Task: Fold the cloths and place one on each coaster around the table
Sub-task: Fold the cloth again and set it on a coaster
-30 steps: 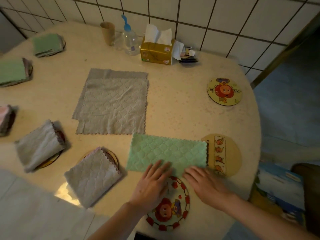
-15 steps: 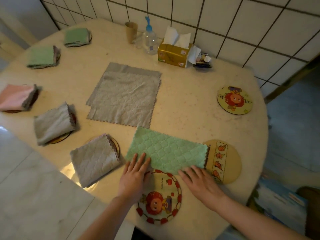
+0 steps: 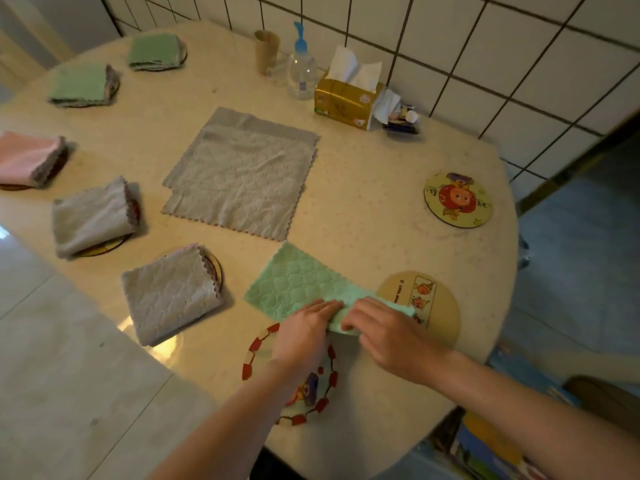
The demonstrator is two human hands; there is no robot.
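A green cloth (image 3: pixel 294 285), folded into a strip, is laid at the near edge of the table (image 3: pixel 363 209), between a red-rimmed coaster (image 3: pixel 256 355) on the near side and a tan coaster (image 3: pixel 440 306) to its right. The right end of the strip is gripped by the right hand (image 3: pixel 391 332), whose fingers are curled round the cloth and draw it over toward the left; the grip is clenched on the fabric. The left hand (image 3: pixel 304 336) is laid on the near edge of the same cloth with its fingers straight, so that the cloth is pressed flat against the table; nothing is grasped by it. Part of the red-rimmed coaster is covered by the left hand and forearm.

An unfolded grey cloth (image 3: pixel 242 178) is spread in the middle of the table, with another layer showing beneath its far edge. To the left, two folded grey cloths (image 3: pixel 169 296) (image 3: pixel 91 218) are each set on a coaster. Farther left, a folded pink cloth (image 3: pixel 27 157) is seen at the edge of the view, and two folded green cloths (image 3: pixel 81 84) (image 3: pixel 156 50) are placed at the far left, also on coasters. A yellow cartoon coaster (image 3: pixel 459 199) lies bare at the right side.

Against the tiled wall (image 3: pixel 485 46) stand a paper cup (image 3: pixel 266 51), a clear pump bottle (image 3: pixel 302 71) and a gold tissue box (image 3: pixel 346 98).
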